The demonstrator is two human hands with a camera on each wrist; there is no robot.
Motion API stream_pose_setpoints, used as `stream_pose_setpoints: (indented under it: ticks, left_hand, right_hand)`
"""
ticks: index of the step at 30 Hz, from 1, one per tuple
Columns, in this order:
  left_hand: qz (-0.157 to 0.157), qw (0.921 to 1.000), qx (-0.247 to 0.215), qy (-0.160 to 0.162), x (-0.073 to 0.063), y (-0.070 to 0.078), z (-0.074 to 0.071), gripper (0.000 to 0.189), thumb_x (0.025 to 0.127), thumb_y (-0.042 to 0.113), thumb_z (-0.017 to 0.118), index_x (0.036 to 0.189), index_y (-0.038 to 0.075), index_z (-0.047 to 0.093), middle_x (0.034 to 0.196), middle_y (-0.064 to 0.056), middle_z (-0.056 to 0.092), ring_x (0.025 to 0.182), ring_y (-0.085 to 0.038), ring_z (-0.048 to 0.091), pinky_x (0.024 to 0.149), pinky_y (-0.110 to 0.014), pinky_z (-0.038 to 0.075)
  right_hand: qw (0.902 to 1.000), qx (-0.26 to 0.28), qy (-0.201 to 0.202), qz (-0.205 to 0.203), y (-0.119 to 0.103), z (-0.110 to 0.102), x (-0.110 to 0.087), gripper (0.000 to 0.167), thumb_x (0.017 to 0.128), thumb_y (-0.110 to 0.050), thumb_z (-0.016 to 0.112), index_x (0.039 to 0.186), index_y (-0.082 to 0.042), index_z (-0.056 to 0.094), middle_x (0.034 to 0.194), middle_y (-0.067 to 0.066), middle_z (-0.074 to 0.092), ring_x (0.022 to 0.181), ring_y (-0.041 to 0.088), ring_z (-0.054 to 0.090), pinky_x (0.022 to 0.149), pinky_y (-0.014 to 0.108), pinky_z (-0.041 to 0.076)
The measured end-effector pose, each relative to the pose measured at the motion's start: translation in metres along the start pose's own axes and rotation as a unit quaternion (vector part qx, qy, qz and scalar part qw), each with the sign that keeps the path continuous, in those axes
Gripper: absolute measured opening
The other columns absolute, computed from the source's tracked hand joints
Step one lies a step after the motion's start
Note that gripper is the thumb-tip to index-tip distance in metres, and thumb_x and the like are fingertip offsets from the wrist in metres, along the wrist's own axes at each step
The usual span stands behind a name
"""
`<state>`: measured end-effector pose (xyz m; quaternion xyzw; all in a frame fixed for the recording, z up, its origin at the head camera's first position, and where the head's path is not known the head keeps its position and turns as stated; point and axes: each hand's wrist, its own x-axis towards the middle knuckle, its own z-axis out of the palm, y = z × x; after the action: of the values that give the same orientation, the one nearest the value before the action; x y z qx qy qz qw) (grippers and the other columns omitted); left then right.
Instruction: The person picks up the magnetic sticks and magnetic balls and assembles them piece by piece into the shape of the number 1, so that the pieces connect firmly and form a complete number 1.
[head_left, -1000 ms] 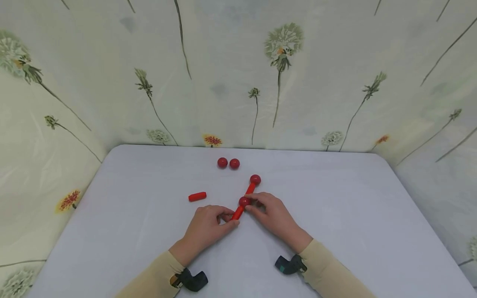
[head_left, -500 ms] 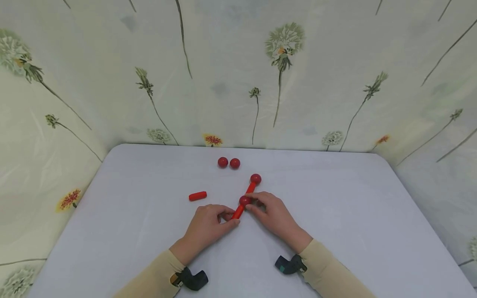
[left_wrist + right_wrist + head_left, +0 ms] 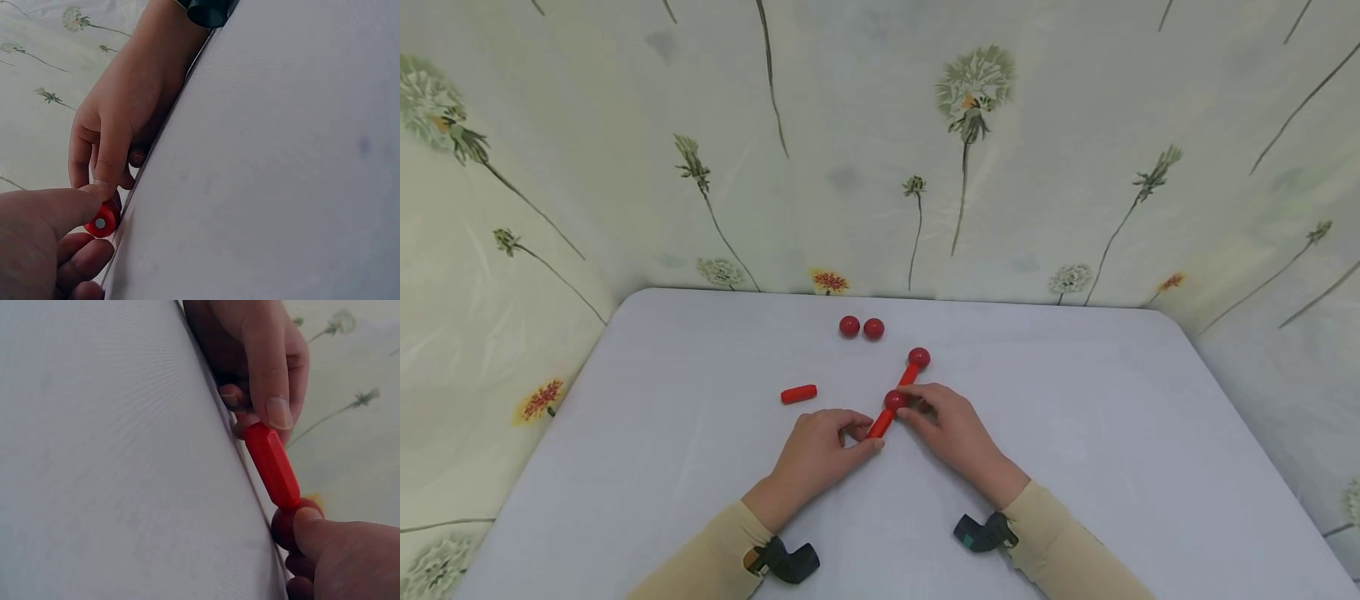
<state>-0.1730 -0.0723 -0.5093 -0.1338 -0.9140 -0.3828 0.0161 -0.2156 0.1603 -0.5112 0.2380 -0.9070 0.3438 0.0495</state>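
Note:
A chain of red rods and dark red balls lies slanted on the table in the head view. Its near rod point(image 3: 882, 423) runs up to a middle ball point(image 3: 895, 400); beyond that, a far rod point(image 3: 909, 374) ends in another ball point(image 3: 919, 358). My left hand point(image 3: 820, 450) pinches the near rod by its lower end, thumb on one side and fingers on the other. In the left wrist view that rod's end face point(image 3: 101, 224) carries a round silvery dot. My right hand point(image 3: 951, 425) holds the middle ball between thumb and fingers, partly covering the far rod.
One loose red rod point(image 3: 798, 394) lies left of the chain. Two loose red balls, a left one point(image 3: 849, 326) and a right one point(image 3: 873, 329), sit side by side near the back edge of the white table point(image 3: 1075, 400). A flower-patterned cloth point(image 3: 865, 125) hangs behind.
The chain has slid slightly away and to the right, its middle and far balls shifting a little. Both hands keep their grips almost in place.

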Motion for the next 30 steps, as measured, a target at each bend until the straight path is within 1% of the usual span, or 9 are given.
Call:
stream_pose_setpoints:
  ticks: [5, 10, 13, 16, 19, 22, 24, 26, 30]
  left_hand:
    - [-0.012, 0.9999, -0.012, 0.004, 0.0, 0.002, -0.004, 0.037, 0.085, 0.047, 0.074, 0.111, 0.021, 0.074, 0.084, 0.019, 0.064, 0.068, -0.007, 0.054, 0.059, -0.025, 0.046]
    - [-0.023, 0.9995, -0.023, -0.004, 0.001, 0.005, -0.009, 0.036, 0.086, 0.045, 0.074, 0.113, 0.021, 0.073, 0.085, 0.017, 0.063, 0.069, -0.008, 0.055, 0.059, -0.026, 0.048]
    - [-0.03, 0.9993, -0.019, -0.006, 0.004, 0.007, -0.013, 0.036, 0.086, 0.044, 0.074, 0.115, 0.022, 0.073, 0.088, 0.018, 0.064, 0.072, -0.007, 0.056, 0.062, -0.025, 0.049]
    - [-0.042, 0.9989, -0.021, 0.004, 0.009, 0.008, -0.022, 0.036, 0.087, 0.042, 0.074, 0.117, 0.022, 0.072, 0.09, 0.018, 0.064, 0.077, -0.006, 0.057, 0.066, -0.026, 0.05]
    - [-0.049, 0.9982, -0.023, 0.026, 0.02, 0.007, -0.034, 0.036, 0.088, 0.04, 0.074, 0.118, 0.021, 0.072, 0.091, 0.016, 0.064, 0.081, -0.008, 0.058, 0.068, -0.027, 0.051]
    - [-0.042, 0.9977, -0.019, 0.05, 0.034, 0.001, -0.047, 0.034, 0.089, 0.038, 0.073, 0.116, 0.018, 0.073, 0.091, 0.014, 0.064, 0.082, -0.009, 0.058, 0.067, -0.028, 0.05]
    - [-0.038, 0.9974, -0.013, 0.06, 0.045, -0.004, -0.053, 0.034, 0.089, 0.038, 0.073, 0.116, 0.017, 0.073, 0.091, 0.012, 0.064, 0.082, -0.01, 0.057, 0.067, -0.028, 0.05]
    - [-0.039, 0.9973, -0.011, 0.062, 0.055, -0.008, -0.059, 0.034, 0.09, 0.037, 0.072, 0.116, 0.015, 0.072, 0.092, 0.01, 0.065, 0.08, -0.011, 0.058, 0.066, -0.029, 0.051]
    - [-0.057, 0.9972, -0.002, 0.05, 0.075, -0.016, -0.067, 0.038, 0.091, 0.037, 0.071, 0.121, 0.013, 0.069, 0.099, 0.004, 0.067, 0.086, -0.015, 0.06, 0.073, -0.033, 0.051]
  right_hand:
    - [0.9999, -0.005, 0.01, 0.0, 0.003, -0.001, 0.002, 0.036, 0.09, -0.025, 0.075, 0.125, -0.021, 0.067, 0.106, -0.011, 0.065, 0.091, 0.005, 0.059, 0.08, 0.03, 0.053]
    - [0.9996, -0.019, 0.017, 0.011, 0.009, -0.002, 0.004, 0.037, 0.09, -0.027, 0.074, 0.127, -0.023, 0.066, 0.107, -0.01, 0.065, 0.093, 0.007, 0.059, 0.081, 0.03, 0.053]
    - [0.9995, -0.02, 0.018, 0.014, 0.011, -0.004, 0.005, 0.038, 0.091, -0.027, 0.074, 0.127, -0.024, 0.066, 0.108, -0.01, 0.065, 0.094, 0.008, 0.058, 0.081, 0.032, 0.053]
    - [0.9996, -0.015, 0.015, 0.018, 0.011, -0.006, 0.005, 0.038, 0.091, -0.027, 0.074, 0.128, -0.024, 0.065, 0.109, -0.01, 0.065, 0.095, 0.009, 0.058, 0.081, 0.033, 0.052]
    - [0.9996, -0.013, 0.011, 0.021, 0.013, -0.008, 0.005, 0.038, 0.091, -0.027, 0.073, 0.128, -0.024, 0.065, 0.108, -0.011, 0.064, 0.095, 0.009, 0.058, 0.082, 0.033, 0.052]
    - [0.9997, -0.011, 0.012, 0.02, 0.015, -0.009, 0.005, 0.038, 0.091, -0.027, 0.073, 0.128, -0.024, 0.065, 0.108, -0.01, 0.064, 0.095, 0.009, 0.058, 0.082, 0.033, 0.052]
    - [0.9996, -0.012, 0.012, 0.021, 0.017, -0.01, 0.005, 0.038, 0.091, -0.027, 0.073, 0.128, -0.025, 0.065, 0.108, -0.01, 0.064, 0.096, 0.009, 0.058, 0.083, 0.033, 0.052]
    - [0.9996, -0.013, 0.012, 0.023, 0.019, -0.01, 0.005, 0.038, 0.091, -0.027, 0.073, 0.128, -0.025, 0.064, 0.108, -0.01, 0.064, 0.096, 0.009, 0.058, 0.083, 0.033, 0.052]
    - [0.9996, -0.012, 0.011, 0.023, 0.021, -0.011, 0.005, 0.039, 0.091, -0.027, 0.073, 0.129, -0.025, 0.064, 0.11, -0.01, 0.063, 0.097, 0.01, 0.057, 0.083, 0.033, 0.052]
